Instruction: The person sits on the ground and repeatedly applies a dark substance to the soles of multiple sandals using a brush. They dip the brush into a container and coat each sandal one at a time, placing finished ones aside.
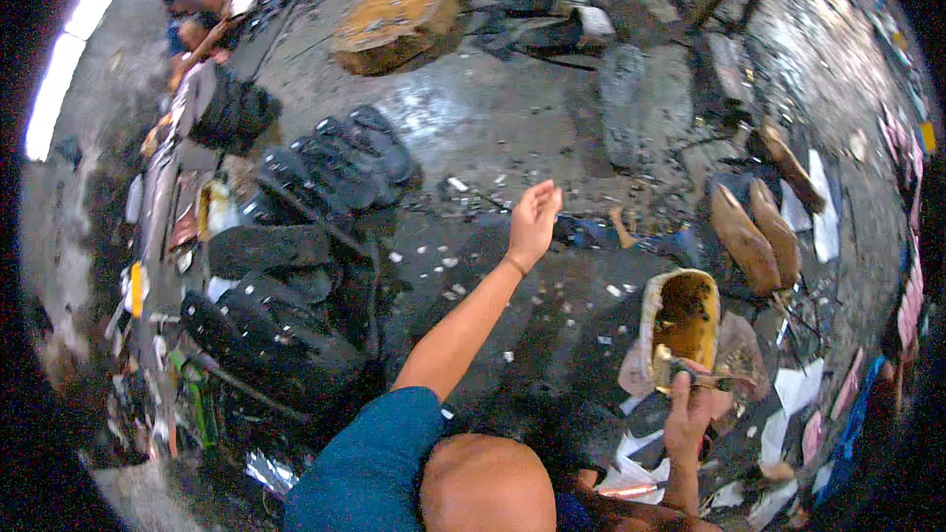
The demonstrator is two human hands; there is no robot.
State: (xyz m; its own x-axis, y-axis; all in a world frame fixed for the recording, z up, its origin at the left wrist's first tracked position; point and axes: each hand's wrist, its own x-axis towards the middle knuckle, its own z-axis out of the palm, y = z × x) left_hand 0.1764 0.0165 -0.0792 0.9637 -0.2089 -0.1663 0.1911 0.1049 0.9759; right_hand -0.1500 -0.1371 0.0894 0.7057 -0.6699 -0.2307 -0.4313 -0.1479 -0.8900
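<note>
My left hand is raised over the dark floor, fingers stretched out and nothing visible in them. On the right, a shallow oblong container has a pale rim and a yellow-brown, stained inside. At its near end my right hand is closed around a short tool, perhaps a brush, with a pale tip by the container's edge. Blur hides its exact kind. Beyond the container lies a pair of brown shoe lasts.
Several black shoes or sandals stand in rows at left. A round wooden block and black-and-white footwear lie at the far side. White scraps litter the right. Another person is at the far left.
</note>
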